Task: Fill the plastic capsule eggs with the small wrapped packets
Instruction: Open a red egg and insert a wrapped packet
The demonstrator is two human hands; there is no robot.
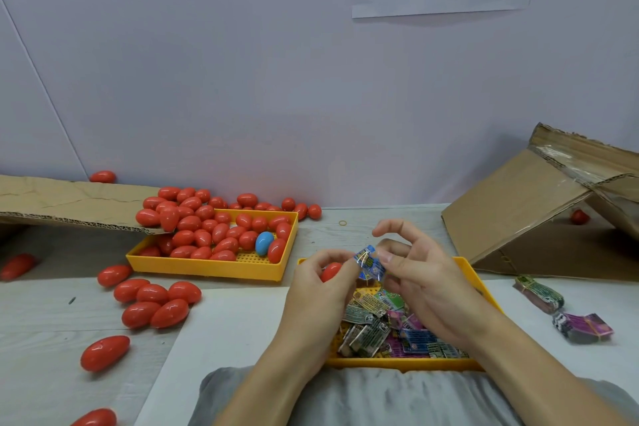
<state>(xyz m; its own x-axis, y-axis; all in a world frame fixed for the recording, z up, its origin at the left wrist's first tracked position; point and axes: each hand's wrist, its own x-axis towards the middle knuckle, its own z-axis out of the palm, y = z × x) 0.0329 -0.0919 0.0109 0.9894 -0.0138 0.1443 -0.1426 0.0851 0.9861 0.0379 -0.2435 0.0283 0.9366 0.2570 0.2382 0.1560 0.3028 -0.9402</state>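
Observation:
My left hand (320, 282) grips a red capsule egg (330, 271), most of it hidden by my fingers. My right hand (420, 271) pinches a small blue wrapped packet (370, 261) right beside the egg, its index finger raised. Both hands hover over a yellow tray (484, 290) holding several loose wrapped packets (380, 325). A second yellow tray (214, 268) to the left is heaped with red eggs (207, 225) and one blue egg (264, 243).
Several red eggs (155, 304) lie loose on the table at the left. A cardboard flap (69, 206) overhangs the egg tray. A tipped cardboard box (553, 211) stands at the right, with banded packet bundles (584, 327) in front. A rubber band (342, 222) lies behind.

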